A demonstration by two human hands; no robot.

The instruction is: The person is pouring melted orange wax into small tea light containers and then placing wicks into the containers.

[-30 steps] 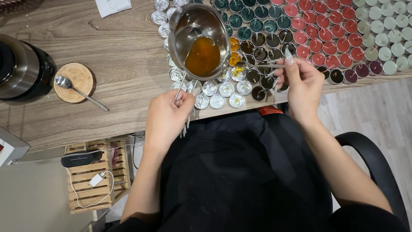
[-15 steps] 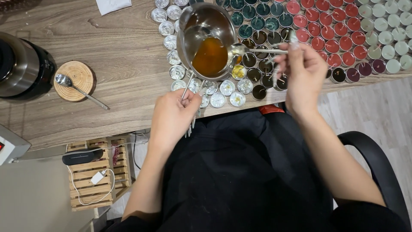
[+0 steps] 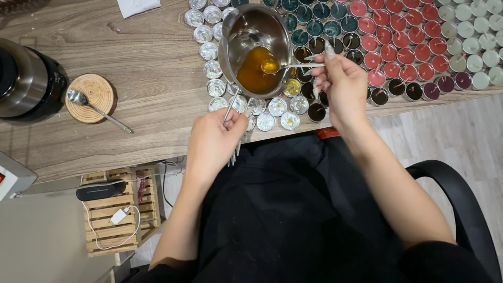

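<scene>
Hands worked over a light wooden tabletop crowded with small round tealight cups. The left hand was closed around the thin wire handle of a round stainless-steel melting pot, gripping it near the table's front edge and holding the pot tilted above the cups. Amber liquid wax pooled against the lower side of the pot's inner wall. The right hand pinched the handle of a small metal spoon between thumb and fingers; the spoon's bowl sat inside the pot, filled with amber liquid, just over the pool.

Under and beside the pot lay empty silver tealight cups, and one yellow-filled cup sat just below the pot's rim. To the right stretched rows of filled cups: dark teal ones nearest the pot, then pink and red ones, then pale green ones at the far right.

On the left of the table stood a black and steel kettle-like vessel, and just beside it a round wooden coaster bore a second metal spoon, its handle reaching off the coaster. A black office chair arm curved at lower right, and a slatted wooden crate holding a white cable sat on the floor below the table.
</scene>
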